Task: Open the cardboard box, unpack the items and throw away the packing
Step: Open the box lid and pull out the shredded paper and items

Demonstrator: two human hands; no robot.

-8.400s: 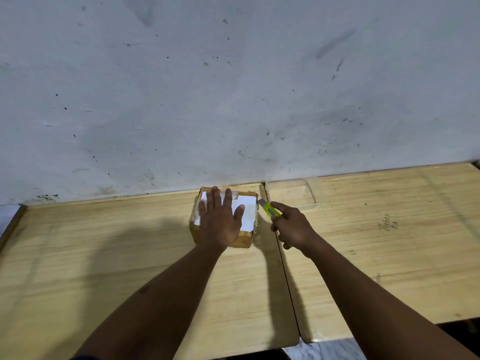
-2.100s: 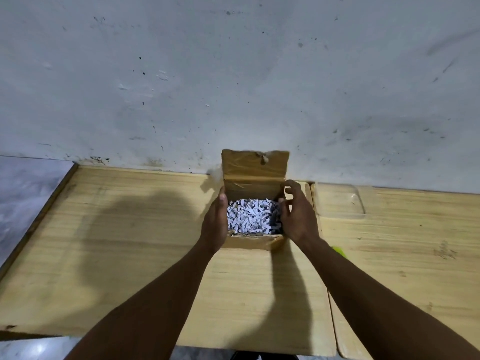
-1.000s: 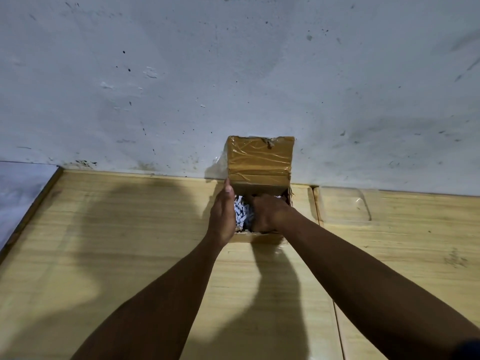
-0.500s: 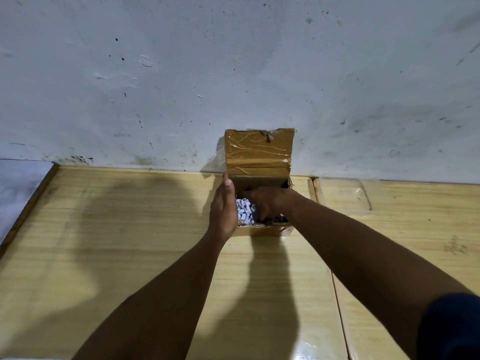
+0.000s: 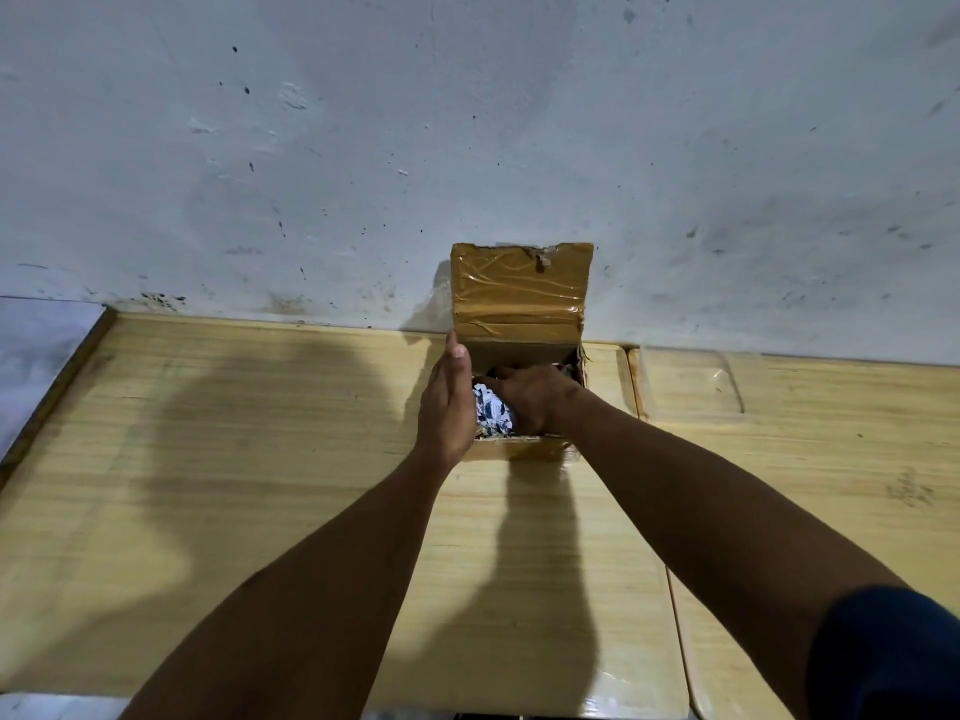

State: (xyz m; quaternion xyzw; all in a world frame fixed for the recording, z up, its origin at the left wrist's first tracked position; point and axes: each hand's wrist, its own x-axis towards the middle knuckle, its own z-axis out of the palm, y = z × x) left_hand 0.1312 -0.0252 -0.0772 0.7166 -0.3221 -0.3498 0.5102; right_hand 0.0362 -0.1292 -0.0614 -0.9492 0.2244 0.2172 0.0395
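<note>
The cardboard box (image 5: 519, 444) is sitting at the table's (image 5: 208, 485) far edge, against the wall at 12 o'clock, with its taped flap (image 5: 521, 293) standing upright. The left hand (image 5: 448, 407), fingers pressed together, is bracing the box's 9 o'clock side. The right hand (image 5: 535, 400) is digging into the shredded paper (image 5: 491, 410); its fingers are buried, so their hold cannot be told. Risk: a hasty lift may scatter shreds across the table or drop a hidden item.
</note>
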